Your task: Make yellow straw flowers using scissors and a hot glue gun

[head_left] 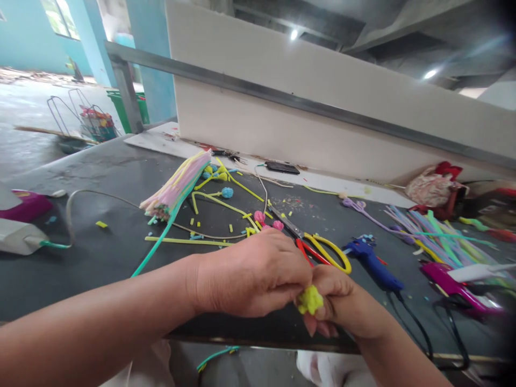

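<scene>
The right hand's (350,301) fingers pinch a fuzzy lime-yellow bud (310,300) over the tabletop's near edge; the left hand (258,271) curls its fingers in against them, its exact grip hidden. Just beyond lie steel-bladed scissors with yellow and red handles (299,234). The dark grey tabletop (116,172) is strewn with short yellow clippings, a bundle of pale pink fuzzy stems (177,183) and a blue glue gun (374,263). Behind stand a white panel (322,118) and a grey metal rail (258,92); farther left, a green plastic bin (117,105) and a turquoise pillar (151,54).
</scene>
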{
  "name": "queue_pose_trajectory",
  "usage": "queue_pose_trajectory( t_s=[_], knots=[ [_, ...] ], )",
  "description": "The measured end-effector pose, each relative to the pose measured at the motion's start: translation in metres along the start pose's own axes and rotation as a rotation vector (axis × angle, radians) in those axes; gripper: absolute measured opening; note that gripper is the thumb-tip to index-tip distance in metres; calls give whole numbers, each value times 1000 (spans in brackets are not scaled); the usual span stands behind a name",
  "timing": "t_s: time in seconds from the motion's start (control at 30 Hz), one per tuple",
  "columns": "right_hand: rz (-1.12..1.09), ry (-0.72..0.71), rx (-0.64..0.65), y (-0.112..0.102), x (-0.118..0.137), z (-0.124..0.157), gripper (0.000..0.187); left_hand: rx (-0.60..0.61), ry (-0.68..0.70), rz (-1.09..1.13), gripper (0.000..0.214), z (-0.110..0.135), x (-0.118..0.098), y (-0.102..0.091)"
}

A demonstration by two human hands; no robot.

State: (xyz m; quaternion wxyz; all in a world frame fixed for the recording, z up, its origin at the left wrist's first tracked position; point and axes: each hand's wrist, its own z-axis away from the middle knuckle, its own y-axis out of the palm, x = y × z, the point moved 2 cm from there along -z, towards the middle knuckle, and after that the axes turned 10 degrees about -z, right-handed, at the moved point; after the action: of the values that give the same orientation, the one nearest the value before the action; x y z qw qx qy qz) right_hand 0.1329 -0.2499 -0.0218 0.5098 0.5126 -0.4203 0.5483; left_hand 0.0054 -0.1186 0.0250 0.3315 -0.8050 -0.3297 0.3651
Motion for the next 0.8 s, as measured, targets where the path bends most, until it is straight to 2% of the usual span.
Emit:
queue_pose_trajectory(
  t_s=[0.2, 0.37, 0.47, 0.63, 0.8],
  knots=[
    [58, 73, -31, 0, 4, 4, 41, 96, -82, 227, 16, -2, 5, -3],
    [80, 124, 61, 4, 2, 3, 41, 182, -126, 303, 12, -3, 5, 0],
    [68, 160, 79, 5, 1, 2, 37, 195, -103, 291, 13, -3, 3, 0],
    [99, 136, 49, 3, 1, 4, 37, 148, -85, 200, 14, -1, -1, 1],
    [73, 244, 48, 6, 1, 4, 31, 177, -55, 196, 13, -1, -3, 2]
  ],
)
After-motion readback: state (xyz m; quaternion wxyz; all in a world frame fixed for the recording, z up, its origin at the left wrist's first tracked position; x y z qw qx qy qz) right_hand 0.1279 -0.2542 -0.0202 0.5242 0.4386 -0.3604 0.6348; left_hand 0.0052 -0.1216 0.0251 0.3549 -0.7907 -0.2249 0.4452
